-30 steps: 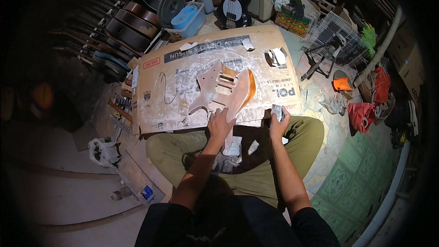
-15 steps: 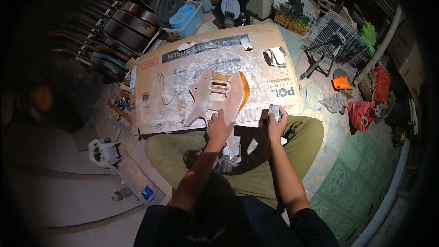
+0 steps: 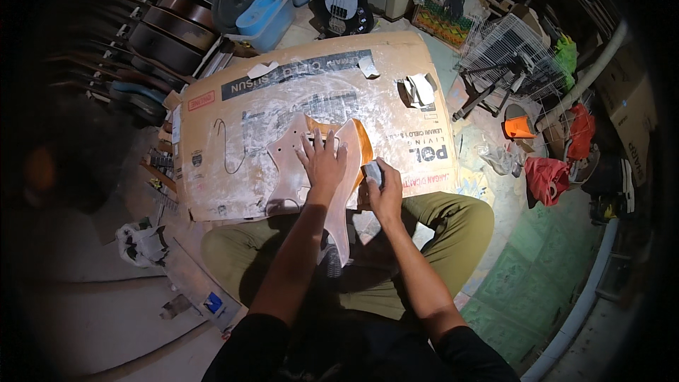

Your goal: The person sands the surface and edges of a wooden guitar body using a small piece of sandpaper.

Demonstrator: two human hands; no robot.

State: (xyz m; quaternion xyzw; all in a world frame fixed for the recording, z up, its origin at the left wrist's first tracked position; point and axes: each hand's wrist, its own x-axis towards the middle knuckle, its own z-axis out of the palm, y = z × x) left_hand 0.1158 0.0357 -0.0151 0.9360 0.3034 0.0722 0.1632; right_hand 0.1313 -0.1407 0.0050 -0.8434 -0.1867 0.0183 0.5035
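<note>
My left hand (image 3: 322, 163) lies flat, fingers spread, pressing on the unfinished guitar body (image 3: 311, 170), pale sanded wood with an orange edge on its right side. The body rests partly on the flattened cardboard sheet (image 3: 283, 99) on the floor and partly over my lap; its lower end runs down between my knees. My right hand (image 3: 382, 187) has its grip closed around a small grey sanding block (image 3: 372, 171), held at the body's right edge, just beside the orange rim. Whether the block touches the wood I cannot tell. My left forearm covers the middle of the body, so that part is hidden. On the cardboard: white dust smears, a traced outline to the left, folded sandpaper scraps (image 3: 420, 89) near the top right corner. Past the far edge of the cardboard stands a dark bass guitar (image 3: 343, 7), a blue plastic tub (image 3: 265, 18) beside it, and a row of dark guitar bodies (image 3: 173, 25) leaning at upper left. To the right, well apart, a white wire cage (image 3: 506, 49), an orange cup-like thing (image 3: 518, 127), red bags (image 3: 548, 177), crumpled plastic (image 3: 498, 159). Lower left on the floor, a white crumpled bag (image 3: 141, 240). Green patterned floor tiles (image 3: 523, 290) on my right.
</note>
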